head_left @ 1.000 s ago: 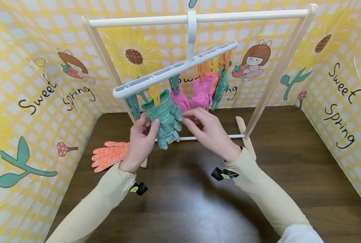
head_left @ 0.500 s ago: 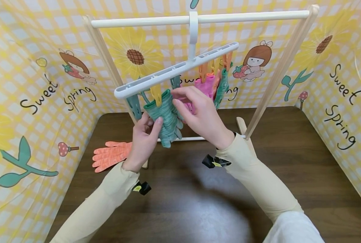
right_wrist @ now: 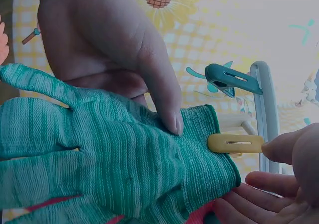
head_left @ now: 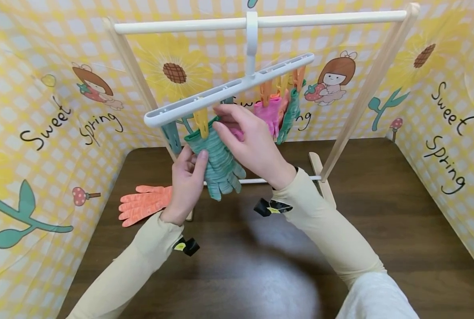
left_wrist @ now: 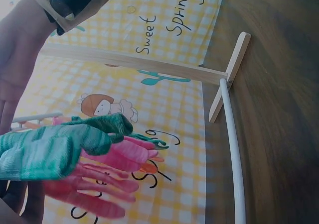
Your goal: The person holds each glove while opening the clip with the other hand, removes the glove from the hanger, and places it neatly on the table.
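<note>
A striped green glove [head_left: 221, 166] hangs by its cuff from a yellow clothespin [head_left: 201, 123] on the grey hanger [head_left: 221, 92]. My left hand [head_left: 186, 186] holds the glove's left side, thumb in front and fingers behind. Beside the cuff's right edge is my right hand [head_left: 254, 144], its thumb and fingers apart. In the right wrist view its thumb tip reaches the end of the yellow clothespin [right_wrist: 234, 143], while the other fingers lie by the cuff edge, partly behind it. Seen from the left wrist, pink gloves [left_wrist: 89, 189] hang behind the green one.
A bare teal clothespin [head_left: 172, 138] hangs at the hanger's near end. Farther along hang a pink glove [head_left: 268, 110], another green glove [head_left: 291, 113] and an orange one. An orange glove [head_left: 145, 204] lies on the table by the wooden rack [head_left: 340, 133].
My right hand has risen from the green glove's fingers to its cuff, then shifted slightly left toward the yellow clothespin. The left hand keeps its hold; the glove has turned a little.
</note>
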`<state>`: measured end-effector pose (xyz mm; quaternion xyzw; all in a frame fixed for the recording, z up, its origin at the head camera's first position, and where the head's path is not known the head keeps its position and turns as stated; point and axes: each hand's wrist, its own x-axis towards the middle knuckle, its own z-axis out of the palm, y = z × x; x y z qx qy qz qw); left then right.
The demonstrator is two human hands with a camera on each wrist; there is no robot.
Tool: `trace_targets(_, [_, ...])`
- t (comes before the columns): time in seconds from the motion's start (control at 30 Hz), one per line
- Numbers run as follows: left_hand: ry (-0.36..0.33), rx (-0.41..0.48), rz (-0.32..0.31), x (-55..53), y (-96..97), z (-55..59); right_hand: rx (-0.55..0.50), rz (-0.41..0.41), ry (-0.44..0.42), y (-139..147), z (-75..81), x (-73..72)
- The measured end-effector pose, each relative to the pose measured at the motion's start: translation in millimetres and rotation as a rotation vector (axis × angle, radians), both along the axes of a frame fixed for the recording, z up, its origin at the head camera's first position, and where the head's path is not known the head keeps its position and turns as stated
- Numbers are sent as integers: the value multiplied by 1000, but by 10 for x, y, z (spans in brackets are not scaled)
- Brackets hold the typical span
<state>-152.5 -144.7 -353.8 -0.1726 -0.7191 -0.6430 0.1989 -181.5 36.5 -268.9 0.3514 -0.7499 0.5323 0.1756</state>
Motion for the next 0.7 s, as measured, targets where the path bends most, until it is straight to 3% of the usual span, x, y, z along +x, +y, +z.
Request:
trace_targets(0.2, [10, 49, -29, -21, 20, -5, -5, 12, -88, -51, 36, -26])
trace_targets(0.33, [10, 92, -51, -35, 37, -8, 29, -9, -94, -77, 44, -60])
trace_targets(0.7, [-3, 34, -50, -39, 57, -11, 56, 18, -251, -108, 101, -67])
